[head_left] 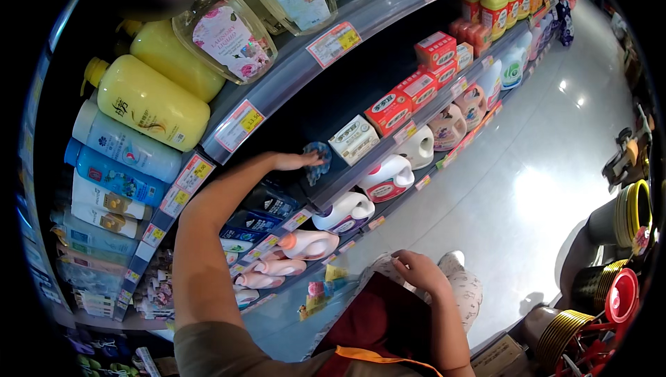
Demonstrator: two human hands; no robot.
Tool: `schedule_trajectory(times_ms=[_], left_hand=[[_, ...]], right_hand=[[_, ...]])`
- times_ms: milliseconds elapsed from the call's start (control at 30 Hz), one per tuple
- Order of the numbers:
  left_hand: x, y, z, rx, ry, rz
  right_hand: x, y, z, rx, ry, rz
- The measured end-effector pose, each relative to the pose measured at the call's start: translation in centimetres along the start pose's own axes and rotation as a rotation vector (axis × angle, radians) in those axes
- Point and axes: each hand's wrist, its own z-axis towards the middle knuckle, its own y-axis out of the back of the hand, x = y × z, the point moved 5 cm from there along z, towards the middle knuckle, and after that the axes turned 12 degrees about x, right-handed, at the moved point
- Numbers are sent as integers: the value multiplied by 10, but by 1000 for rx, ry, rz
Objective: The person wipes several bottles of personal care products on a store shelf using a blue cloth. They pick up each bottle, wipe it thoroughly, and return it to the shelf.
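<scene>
My left hand (298, 160) reaches into the middle shelf with its fingers on a crumpled blue cloth (317, 162). The cloth lies against the shelf surface, just left of a white soap box (355, 140). Several red boxes (389, 111) stand beyond the white one. Dark blue bottles (268, 202) are below my left wrist. My right hand (416, 269) rests near my knee, its fingers bent, in front of the maroon apron (377, 307); nothing shows in it.
Yellow pump bottles (153, 101) and laundry liquid bottles (226, 33) fill the upper shelf. White detergent jugs (386, 178) line the bottom shelf. Across the tiled aisle (499, 195), stacked buckets (622, 215) and a red basin (621, 296) stand at the right.
</scene>
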Motion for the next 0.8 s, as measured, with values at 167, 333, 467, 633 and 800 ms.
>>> schedule_trajectory(times_ms=[167, 333, 467, 633, 800], left_hand=[[-36, 41, 26, -229, -68, -129], [-39, 82, 59, -321, -171, -87], [-25, 69, 69, -371, -108, -194], [-29, 17, 29, -309, -21, -594], [18, -27, 75, -717, 397, 59]], right_hand=[[1, 5, 12, -44, 25, 42], [1, -6, 25, -34, 73, 20], [0, -2, 33, -55, 53, 30], [2, 1, 31, -71, 42, 0], [5, -17, 34, -14, 103, -12]])
